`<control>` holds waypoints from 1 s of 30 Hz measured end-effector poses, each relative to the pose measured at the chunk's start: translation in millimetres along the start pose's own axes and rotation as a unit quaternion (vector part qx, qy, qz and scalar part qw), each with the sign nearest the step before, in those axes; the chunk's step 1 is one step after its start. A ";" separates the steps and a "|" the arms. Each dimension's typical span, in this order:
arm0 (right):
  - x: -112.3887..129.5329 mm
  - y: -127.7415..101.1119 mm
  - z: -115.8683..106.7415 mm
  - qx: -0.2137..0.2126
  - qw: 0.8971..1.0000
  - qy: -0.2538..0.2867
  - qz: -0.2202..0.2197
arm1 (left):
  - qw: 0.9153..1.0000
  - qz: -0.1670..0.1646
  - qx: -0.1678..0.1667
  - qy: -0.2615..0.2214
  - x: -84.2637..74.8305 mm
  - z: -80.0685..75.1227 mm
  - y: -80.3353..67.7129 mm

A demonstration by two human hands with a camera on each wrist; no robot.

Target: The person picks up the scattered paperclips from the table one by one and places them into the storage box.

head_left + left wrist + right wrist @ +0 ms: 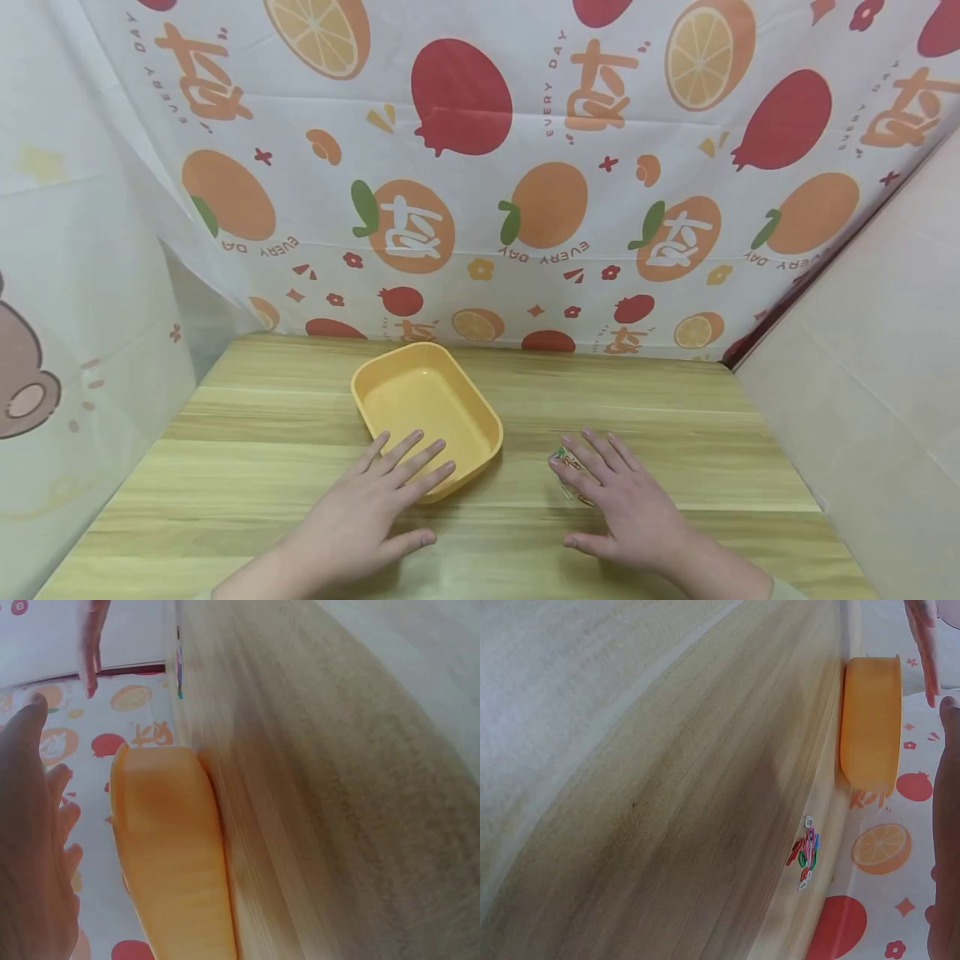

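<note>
so the tray (420, 408) is a yellow-orange one, smooth and kinda matte, looks like plastic, basically a rectangle with rounded corners and fairly upright walls, sitting at an angle left of centre on the table (637, 396). the table's got a pale wood-look top with streaky long grain running side to side. over to the right of the tray, well apart from it, there's a little heap of coloured bits (807, 851), thin and loop-shaped, kinda like paper clips, in red, green, pink, blue and whitish. too small to make out properly tbh. behind it all hangs a white cloth (480, 187) with soft creases, printed with oranges and red fruit. pose-wise, the left hand (363, 517) is palm down above the near edge of the tray, fingers straight and fanned wide, thumb sticking out to the right, holding nothing. the right hand (630, 504) hovers over the heap and partly hides it from the head camera, palm down too, fingers straight and a bit closer together, thumb pointing in toward the other hand, nothing in its grip either. both forearms slant in from the bottom corners.
</note>
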State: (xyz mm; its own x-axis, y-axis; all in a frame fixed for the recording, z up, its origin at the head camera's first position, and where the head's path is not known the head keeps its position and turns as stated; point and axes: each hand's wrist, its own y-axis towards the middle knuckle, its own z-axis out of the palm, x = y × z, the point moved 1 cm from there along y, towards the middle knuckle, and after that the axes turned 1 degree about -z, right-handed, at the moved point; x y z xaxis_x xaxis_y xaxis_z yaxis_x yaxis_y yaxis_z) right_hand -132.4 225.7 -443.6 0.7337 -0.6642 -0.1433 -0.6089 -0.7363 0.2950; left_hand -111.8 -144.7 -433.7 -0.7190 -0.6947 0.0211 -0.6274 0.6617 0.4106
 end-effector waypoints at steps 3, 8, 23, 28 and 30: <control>0.2 -0.1 -0.2 -0.001 1.000 -0.001 0.000 | 1.000 -0.004 -0.001 0.000 0.4 0.0 -0.3; 1.1 0.1 -1.1 -0.009 1.000 -0.005 -0.008 | 1.000 -0.019 -0.002 0.000 0.5 -0.5 -1.0; 1.3 -3.8 1.6 -0.026 1.000 0.002 0.001 | 0.999 -0.045 -0.003 -0.002 4.7 -2.4 -0.8; 0.9 -5.6 2.9 -0.026 1.000 0.012 0.011 | 0.998 -0.061 0.003 -0.001 8.7 -1.8 -0.9; 0.9 -6.3 3.5 -0.027 0.999 0.014 0.016 | 0.998 -0.066 0.005 -0.001 10.3 -1.5 -1.1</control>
State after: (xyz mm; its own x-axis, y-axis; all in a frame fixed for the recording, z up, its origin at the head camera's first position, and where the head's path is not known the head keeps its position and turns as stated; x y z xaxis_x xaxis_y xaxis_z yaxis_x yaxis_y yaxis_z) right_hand -128.9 229.3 -448.9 0.7230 -0.6825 -0.1071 -0.6155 -0.7067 0.3490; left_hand -118.1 -153.0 -432.5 -0.6305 -0.7754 -0.0335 -0.7194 0.5677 0.4002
